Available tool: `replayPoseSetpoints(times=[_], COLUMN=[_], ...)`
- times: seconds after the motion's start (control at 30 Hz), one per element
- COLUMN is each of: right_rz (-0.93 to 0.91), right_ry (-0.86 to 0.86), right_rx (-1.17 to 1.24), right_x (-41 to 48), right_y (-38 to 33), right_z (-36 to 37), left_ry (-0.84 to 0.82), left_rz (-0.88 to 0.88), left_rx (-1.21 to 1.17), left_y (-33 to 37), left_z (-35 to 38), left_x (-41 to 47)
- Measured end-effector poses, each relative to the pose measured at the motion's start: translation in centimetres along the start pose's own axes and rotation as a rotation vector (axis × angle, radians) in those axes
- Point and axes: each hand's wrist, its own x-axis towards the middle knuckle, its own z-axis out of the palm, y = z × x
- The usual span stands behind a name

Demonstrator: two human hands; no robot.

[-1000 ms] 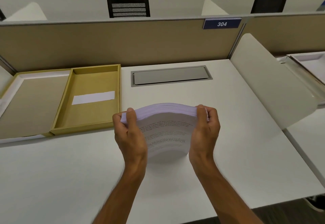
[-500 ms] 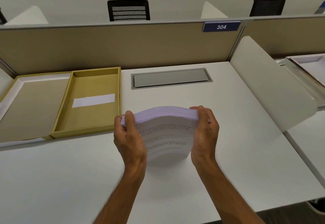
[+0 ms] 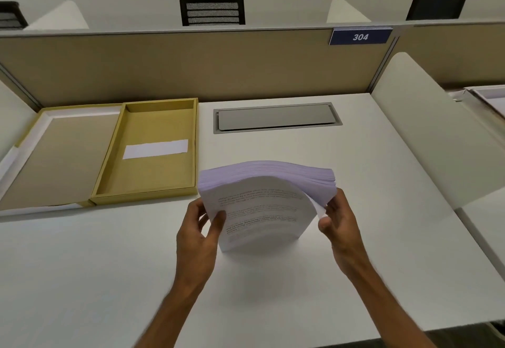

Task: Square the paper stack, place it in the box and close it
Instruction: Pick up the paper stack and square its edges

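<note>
A thick white paper stack [image 3: 262, 208] stands on its lower edge on the white desk [image 3: 109, 279], bowed toward me, with printed text on the facing sheet. My left hand [image 3: 199, 233] grips its left edge, thumb on the front sheet. My right hand [image 3: 338, 222] holds its right edge lower down, where a few sheets splay out. The open yellow box [image 3: 109, 167] lies to the left, with a white label on its floor. Its lid [image 3: 54, 156] is folded flat further left.
A tan partition [image 3: 191, 66] with a blue "304" sign [image 3: 360, 37] closes the back of the desk. A grey cable hatch [image 3: 276, 117] sits behind the stack. A white side divider [image 3: 426, 129] stands at the right, and the desk's front edge is near.
Both hands have slid down from the stack's top corners to its side edges. The top edge of the stack is now uncovered and fans slightly to the right.
</note>
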Motion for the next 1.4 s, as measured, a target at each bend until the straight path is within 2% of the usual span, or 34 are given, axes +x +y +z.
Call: replayPoseSetpoints(times=[0.1, 0.23, 0.33, 0.5, 0.7, 0.8, 0.93, 1.07, 1.4], right_rz=[0.005, -0.023, -0.022, 0.038, 0.055, 0.024, -0.031, -0.100, -0.095], right_ry=[-0.077, -0.046, 0.005, -0.013, 0.033, 0.038, 0.048, 0.052, 0.042], right_rx=[0.002, -0.039, -0.051, -0.016, 0.006, -0.032, -0.084, -0.097, -0.076], right_x=[-0.4, -0.5, -0.1, 0.0, 0.0, 0.4, 1.0, 1.5, 1.3], right_y=[0.8, 1.0, 0.9, 0.9, 1.7, 1.8, 1.7, 1.2, 1.7], right_z=[-0.5, -0.4, -0.2, 1.3, 2.2, 1.3, 0.7, 0.6, 1.0], left_ry=[0.032, 0.046, -0.010, -0.124, -0.090, -0.096, -0.014, 0.037, 0.038], left_rz=[0.024, 0.044, 0.017, -0.044, -0.040, -0.003, 0.083, 0.123, 0.069], left_rx=[0.037, 0.037, 0.008, -0.098, -0.104, -0.019, 0.119, 0.140, 0.125], left_y=[-0.4, -0.5, -0.4, -0.4, -0.4, -0.6, -0.8, 0.0, -0.7], left_z=[0.1, -0.1, 0.1, 1.4, 2.4, 1.6, 0.5, 0.5, -0.1], left_x=[-0.2, 0.0, -0.2, -1.0, -1.0, -0.6, -0.2, 0.0, -0.1])
